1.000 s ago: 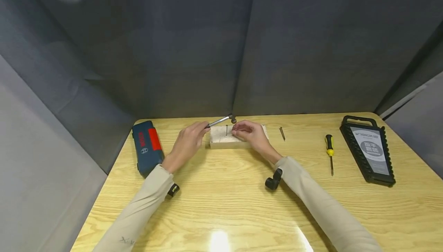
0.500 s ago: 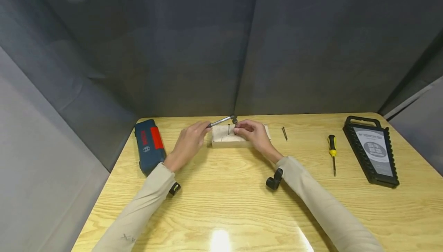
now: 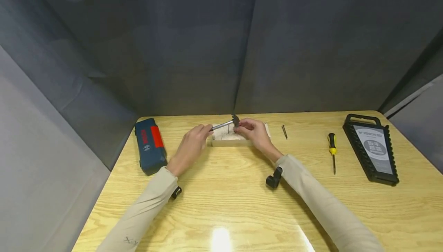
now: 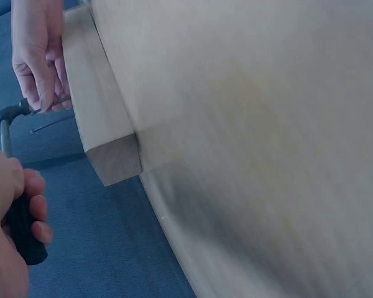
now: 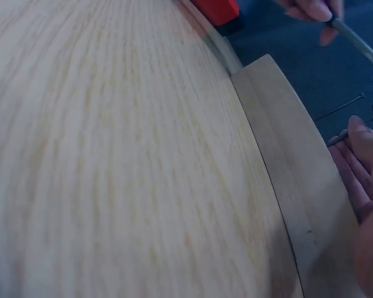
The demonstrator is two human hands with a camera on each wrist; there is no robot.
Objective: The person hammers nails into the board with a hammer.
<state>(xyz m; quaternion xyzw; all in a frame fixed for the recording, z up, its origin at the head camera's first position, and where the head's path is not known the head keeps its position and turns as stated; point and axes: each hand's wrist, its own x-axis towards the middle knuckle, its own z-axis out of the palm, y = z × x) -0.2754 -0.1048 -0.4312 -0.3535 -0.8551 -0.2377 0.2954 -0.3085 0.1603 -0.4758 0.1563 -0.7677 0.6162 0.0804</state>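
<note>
My left hand (image 3: 191, 144) grips a hammer (image 3: 235, 120) by its dark handle (image 4: 25, 231). The hammer's shaft is silver, and its dark head is right by my right fingertips, over the pinched nail. A pale wooden block (image 3: 228, 143) lies near the table's back edge. Over it, my right hand (image 3: 255, 133) pinches a nail (image 5: 337, 139) between thumb and fingers, its point end toward the block. A second nail (image 3: 228, 129) stands upright in the block, left of the pinched one. Whether the hammer touches the pinched nail I cannot tell.
Loose nails (image 3: 284, 131) lie right of the block. Farther right are a yellow-and-black screwdriver (image 3: 332, 150) and a black tool rack (image 3: 372, 150) with a handle. A blue-and-red case (image 3: 149, 148) lies at the left. Grey curtain (image 3: 194, 52) hangs behind the table.
My left hand has shifted slightly right and lower, and the hammer's head has tilted down at the pinched nail. My right hand keeps its pinch in nearly the same place.
</note>
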